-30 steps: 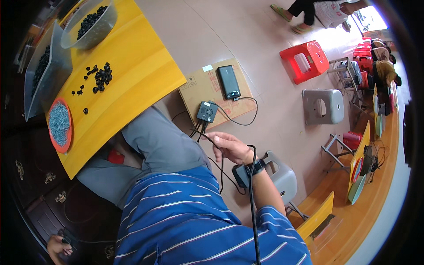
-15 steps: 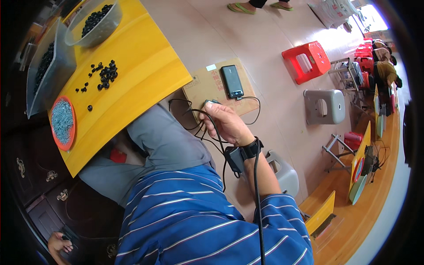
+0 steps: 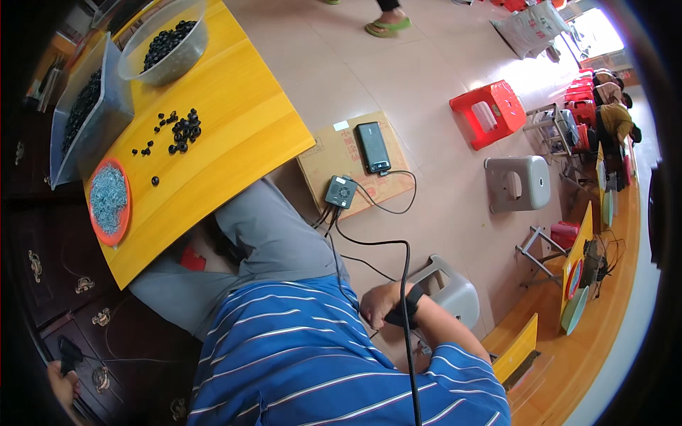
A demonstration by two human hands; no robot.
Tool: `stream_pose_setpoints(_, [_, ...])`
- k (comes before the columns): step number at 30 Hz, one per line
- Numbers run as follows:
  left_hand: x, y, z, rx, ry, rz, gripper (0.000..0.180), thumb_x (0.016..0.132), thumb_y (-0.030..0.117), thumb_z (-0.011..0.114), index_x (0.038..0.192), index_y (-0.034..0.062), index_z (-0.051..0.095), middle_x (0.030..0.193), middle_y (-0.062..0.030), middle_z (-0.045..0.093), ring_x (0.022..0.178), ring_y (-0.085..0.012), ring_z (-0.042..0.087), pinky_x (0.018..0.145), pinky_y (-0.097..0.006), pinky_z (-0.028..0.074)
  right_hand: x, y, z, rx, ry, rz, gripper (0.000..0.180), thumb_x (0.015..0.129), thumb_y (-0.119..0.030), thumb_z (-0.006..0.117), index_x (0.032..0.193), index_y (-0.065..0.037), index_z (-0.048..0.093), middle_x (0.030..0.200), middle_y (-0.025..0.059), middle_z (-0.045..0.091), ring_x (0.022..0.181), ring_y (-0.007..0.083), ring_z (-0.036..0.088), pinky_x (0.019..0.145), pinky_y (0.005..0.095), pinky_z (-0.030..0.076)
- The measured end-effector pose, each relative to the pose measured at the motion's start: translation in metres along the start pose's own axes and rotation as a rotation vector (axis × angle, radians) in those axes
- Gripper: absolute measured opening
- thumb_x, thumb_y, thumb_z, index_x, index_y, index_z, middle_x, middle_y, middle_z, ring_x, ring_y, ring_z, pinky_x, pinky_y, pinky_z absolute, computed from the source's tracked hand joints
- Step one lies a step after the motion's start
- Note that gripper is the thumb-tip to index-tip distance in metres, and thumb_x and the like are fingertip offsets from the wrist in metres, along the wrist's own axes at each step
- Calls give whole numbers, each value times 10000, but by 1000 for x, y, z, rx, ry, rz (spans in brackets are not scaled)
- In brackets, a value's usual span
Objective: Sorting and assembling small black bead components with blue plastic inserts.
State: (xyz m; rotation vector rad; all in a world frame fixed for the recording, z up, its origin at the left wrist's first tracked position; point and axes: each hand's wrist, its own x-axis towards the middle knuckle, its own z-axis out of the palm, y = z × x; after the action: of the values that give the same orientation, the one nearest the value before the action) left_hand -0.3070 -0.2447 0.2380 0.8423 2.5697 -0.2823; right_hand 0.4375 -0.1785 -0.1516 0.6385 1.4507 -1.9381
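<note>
My right hand is drawn back beside my hip, above the grey stool. A black band sits on its wrist. Its fingers are curled on a thin black cable that runs up to a small black charger box on a flat cardboard piece on the floor. A dark phone lies on the same cardboard, wired to the box. My left hand shows at the lower left edge, closed on a small black object.
A yellow table holds loose black beads, a clear bowl and a grey bin of them, and an orange dish. A red stool and a grey stool stand on the floor. A dark cabinet is at left.
My right hand reached out to the charger box half a second ago and has since pulled back to my side. The view has tilted so more of the table shows.
</note>
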Motion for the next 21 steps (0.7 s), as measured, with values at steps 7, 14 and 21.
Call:
stream_pose_setpoints(7, [0, 9, -2, -20, 65, 66, 353, 845, 24, 539, 1175, 28, 414, 619, -32, 513, 442, -120, 480, 373, -265, 363, 28, 21, 43, -406, -24, 500, 343, 533, -94, 764, 875, -71, 775, 937, 157, 731, 916, 305, 706, 769, 400, 558])
stream_pose_setpoints(14, [-23, 19, -6, 13, 67, 56, 384, 841, -9, 539, 1198, -5, 400, 616, -32, 505, 444, -117, 469, 376, -265, 357, 60, 129, 103, -277, 117, 645, 320, 730, -266, 712, 1017, -133, 762, 1084, 115, 720, 1029, 289, 688, 846, 434, 545])
stream_pose_setpoints(21, [-17, 42, -5, -8, 1, 77, 354, 843, 4, 515, 1176, 25, 397, 627, -28, 504, 458, -112, 475, 378, -256, 356, 70, 84, 21, -217, 710, 500, 241, 795, -160, 558, 911, -40, 731, 930, 211, 704, 901, 371, 693, 775, 481, 559])
